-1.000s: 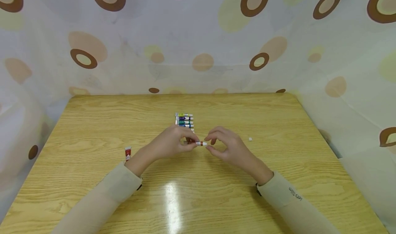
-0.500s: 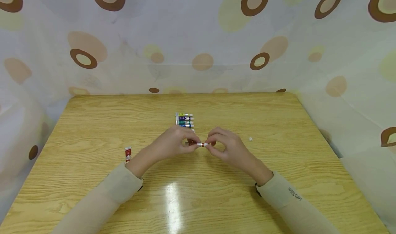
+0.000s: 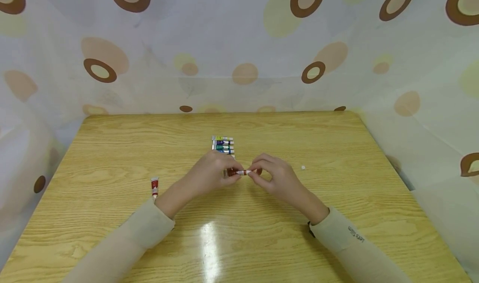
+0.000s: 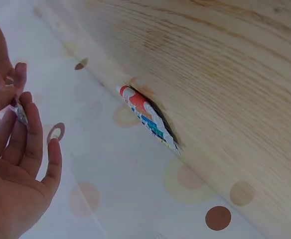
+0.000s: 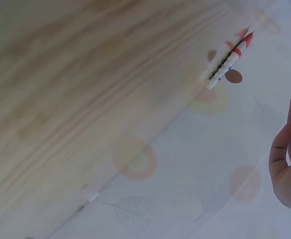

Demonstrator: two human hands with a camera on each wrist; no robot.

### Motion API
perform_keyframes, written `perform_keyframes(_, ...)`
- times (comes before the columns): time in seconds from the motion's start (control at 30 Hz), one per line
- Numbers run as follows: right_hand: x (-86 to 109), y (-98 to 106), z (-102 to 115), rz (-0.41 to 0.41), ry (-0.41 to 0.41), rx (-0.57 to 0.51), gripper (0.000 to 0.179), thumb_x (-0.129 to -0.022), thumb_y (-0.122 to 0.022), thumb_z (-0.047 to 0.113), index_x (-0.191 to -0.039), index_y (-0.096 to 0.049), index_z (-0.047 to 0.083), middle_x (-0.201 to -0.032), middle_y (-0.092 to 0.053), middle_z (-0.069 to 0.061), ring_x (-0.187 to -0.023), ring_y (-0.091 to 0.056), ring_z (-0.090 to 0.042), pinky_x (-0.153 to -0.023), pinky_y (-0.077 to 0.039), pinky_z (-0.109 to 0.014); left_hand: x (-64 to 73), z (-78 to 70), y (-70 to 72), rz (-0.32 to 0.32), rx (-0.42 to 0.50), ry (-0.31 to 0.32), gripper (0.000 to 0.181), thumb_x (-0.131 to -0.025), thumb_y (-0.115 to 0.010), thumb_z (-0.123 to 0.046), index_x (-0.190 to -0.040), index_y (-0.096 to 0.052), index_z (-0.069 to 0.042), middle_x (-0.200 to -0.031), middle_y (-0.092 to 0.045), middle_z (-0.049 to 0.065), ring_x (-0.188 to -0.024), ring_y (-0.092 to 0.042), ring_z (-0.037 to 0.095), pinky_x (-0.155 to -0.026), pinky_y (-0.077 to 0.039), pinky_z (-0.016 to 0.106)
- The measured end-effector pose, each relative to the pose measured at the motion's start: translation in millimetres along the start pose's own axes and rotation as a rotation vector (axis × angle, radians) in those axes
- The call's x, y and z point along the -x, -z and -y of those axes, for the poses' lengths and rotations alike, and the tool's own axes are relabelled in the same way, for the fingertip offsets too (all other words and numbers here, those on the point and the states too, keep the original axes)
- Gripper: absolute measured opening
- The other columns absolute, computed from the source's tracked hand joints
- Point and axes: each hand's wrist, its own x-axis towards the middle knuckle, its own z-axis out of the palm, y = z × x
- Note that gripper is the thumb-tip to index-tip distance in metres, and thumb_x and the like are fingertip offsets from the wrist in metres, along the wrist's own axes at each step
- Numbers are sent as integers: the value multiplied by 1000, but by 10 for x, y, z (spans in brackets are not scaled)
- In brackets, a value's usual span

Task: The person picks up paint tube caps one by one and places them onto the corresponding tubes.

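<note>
Above the middle of the table, my left hand (image 3: 209,171) pinches a small paint tube (image 3: 242,173) with a reddish-brown band. Its crimped silvery end (image 4: 22,115) sticks out past the fingers in the left wrist view. From the other side, the thumb and fingertips of my right hand (image 3: 280,178) pinch the tube's white tip, which they partly cover. Behind the left hand lies a row of several paint tubes (image 3: 224,143) in yellow, purple, green and blue; the hand hides the nearer ones.
A red paint tube (image 3: 155,186) lies alone beside my left forearm. On the right of the table is a small white cap (image 3: 303,167). A spotted curtain (image 3: 243,46) hangs behind the wooden table (image 3: 262,241) and along its sides.
One second ago the right fingertips were slightly apart from the tube's white tip; since then they have closed onto it. The left hand has kept its grip with only a slight shift.
</note>
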Motion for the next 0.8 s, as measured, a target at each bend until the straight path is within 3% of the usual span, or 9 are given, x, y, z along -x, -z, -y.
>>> perform_keyframes(0.17, 5, 13, -11, -9, 24, -13, 22, -84, -83, 6, -103, -74, 6, -99, -73, -4, -78, -65, -14, -65, -53, -25, 3, 9, 8, 1, 19, 6, 6, -90, -78, -11, -95, -81, -9, -81, -76, -2, -65, -63, 3, -63, -50, 14)
perform_keyframes(0.33, -5, 4, -9, -27, 81, -5, 20, -81, -84, 3, -97, -72, 7, -97, -72, -4, -77, -65, -15, -65, -56, -30, 4, 0, 8, -11, 26, -16, 5, -89, -79, -10, -93, -81, -10, -87, -76, -1, -67, -62, 3, -63, -49, 13)
perform_keyframes(0.63, -12, -9, 9, -20, 56, 2, 10, -87, -81, 6, -92, -72, 8, -90, -71, -2, -76, -65, -14, -65, -58, -33, 14, -29, -9, -114, -152, -99, 7, -84, -85, -15, -89, -83, -12, -86, -71, -2, -73, -64, 8, -72, -52, 27)
perform_keyframes(0.8, -12, -9, 12, -9, 37, -9, 11, -87, -81, 7, -95, -72, 8, -91, -71, -2, -77, -65, -14, -65, -56, -30, 23, -46, -1, -116, -187, -91, 6, -83, -85, -16, -89, -84, -14, -84, -69, -4, -74, -62, 9, -70, -49, 27)
